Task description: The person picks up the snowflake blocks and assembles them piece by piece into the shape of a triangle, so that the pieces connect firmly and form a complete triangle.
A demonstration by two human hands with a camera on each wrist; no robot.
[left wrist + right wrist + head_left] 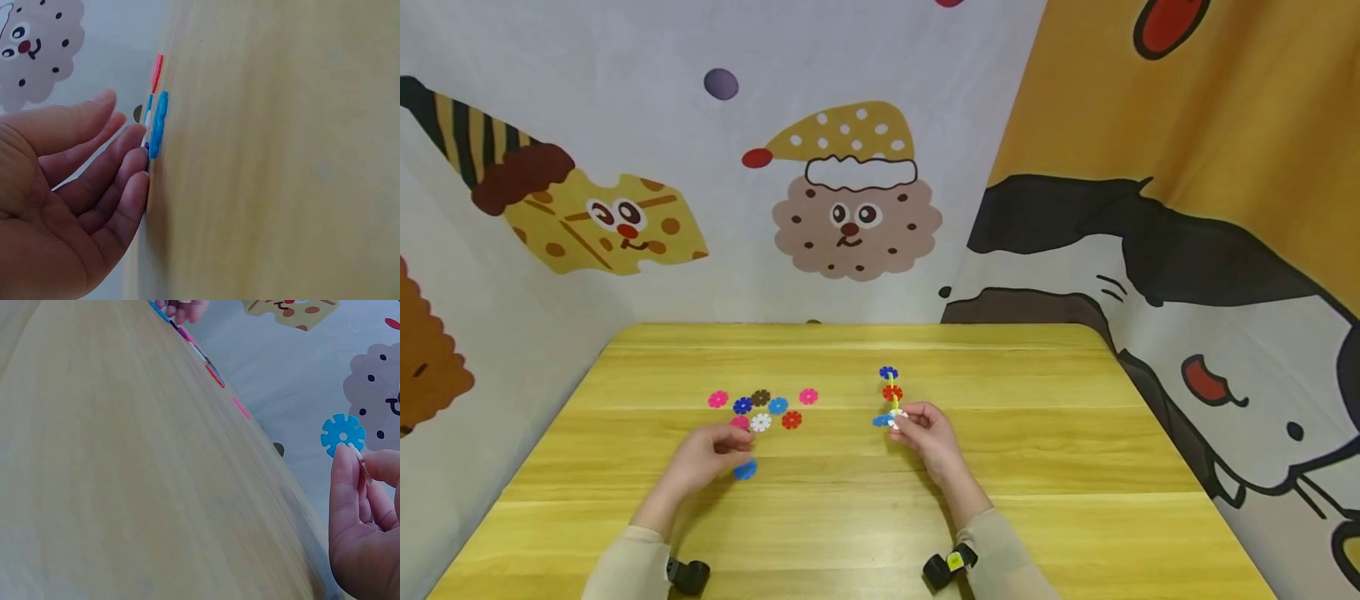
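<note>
My right hand (934,440) pinches a white notched disc (898,419) between thumb and fingers. It belongs to a linked chain with a light blue disc (343,435), yellow discs seen edge-on, a red disc (892,392) and a dark blue disc (888,372) at the far end. On the left, my left hand (706,454) hovers low beside the loose discs, fingers loosely bent and thumb apart, with nothing visible between them. Its fingertips are near a pink disc (740,423) and a white disc (761,422). A loose light blue disc (746,471) lies just below that hand.
Several more loose discs lie flat on the wooden table (1000,367), among them a brown disc (761,397), a red disc (792,420) and a pink disc (808,396). A curtain (655,50) with cartoon prints hangs behind the table's far edge.
</note>
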